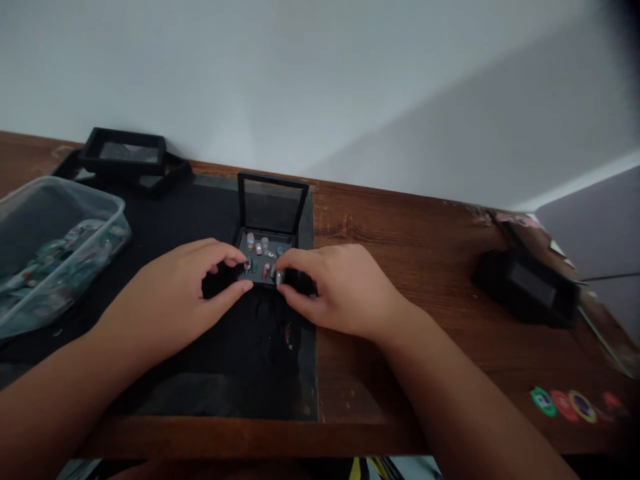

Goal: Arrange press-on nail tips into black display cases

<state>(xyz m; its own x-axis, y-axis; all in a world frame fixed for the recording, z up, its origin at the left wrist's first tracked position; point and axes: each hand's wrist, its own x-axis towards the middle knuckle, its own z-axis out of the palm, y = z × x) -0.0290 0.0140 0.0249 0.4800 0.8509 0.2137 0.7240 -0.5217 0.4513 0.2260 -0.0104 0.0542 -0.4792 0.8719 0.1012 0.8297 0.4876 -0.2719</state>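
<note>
A small black display box (267, 257) lies on the dark mat with its clear-windowed lid (273, 205) standing up at the back. Inside are several decorated press-on nails (259, 249), which look like false nails in two rows. My left hand (175, 293) has thumb and index finger at the box's front left corner, gripping its edge. With thumb and index finger, my right hand (345, 287) pinches a shiny greyish press-on nail (280, 277) at the front right corner of the box. Its other fingers are hidden behind the hand.
A clear plastic tub (65, 250) of packed nails stands left. Stacked black frame boxes (123, 157) sit at the back left by the wall. On the right are another black box (527, 287) and several coloured round discs (565, 405). The wooden table's front edge (250, 433) runs below.
</note>
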